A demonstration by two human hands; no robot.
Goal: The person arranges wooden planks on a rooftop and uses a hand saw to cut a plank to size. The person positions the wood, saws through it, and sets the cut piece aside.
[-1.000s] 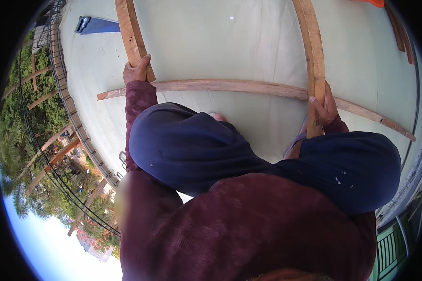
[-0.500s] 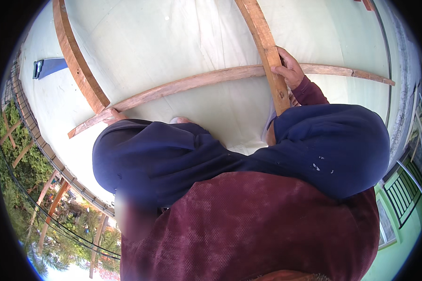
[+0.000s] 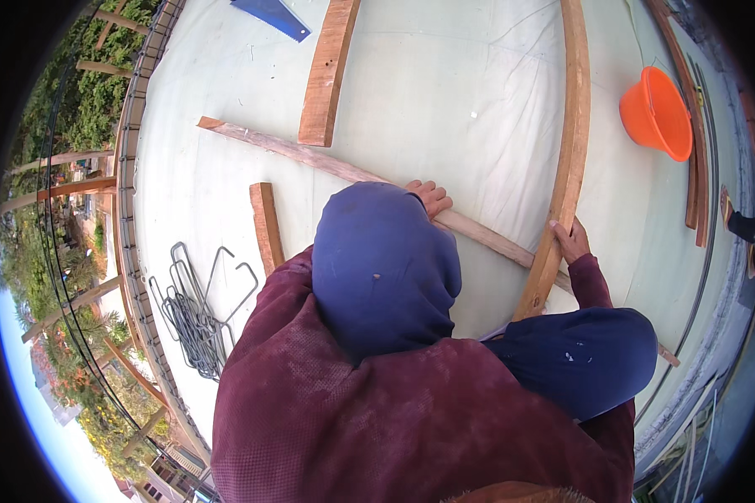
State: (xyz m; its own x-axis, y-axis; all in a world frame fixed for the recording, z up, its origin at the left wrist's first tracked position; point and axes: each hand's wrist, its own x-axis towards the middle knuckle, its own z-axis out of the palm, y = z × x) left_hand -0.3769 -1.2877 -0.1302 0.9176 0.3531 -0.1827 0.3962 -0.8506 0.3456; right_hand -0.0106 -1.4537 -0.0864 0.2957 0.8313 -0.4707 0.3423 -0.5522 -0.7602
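My left hand [image 3: 430,198] grips the long pale batten [image 3: 281,145] that runs diagonally across the sheeted surface, just beyond my left knee. My right hand [image 3: 569,240] is closed round the edge of a long upright-running wooden beam [image 3: 571,126], which lies across that batten. A shorter board [image 3: 323,80] lies above the batten, its near end close to it, and another short piece [image 3: 266,222] lies below, by my left arm. My legs in navy trousers are bent beneath me.
A blue saw [image 3: 273,18] lies at the far side. Bent steel rods [image 3: 195,323] are piled at the left, near the edge with railing, cables and trees beyond. An orange bucket [image 3: 650,113] and more wood strips [image 3: 693,201] sit at the right, along a ledge.
My left hand has let go of the left board and moved rightward onto the pale batten. My right hand stays on the right beam. My view has turned, showing rods and bucket.
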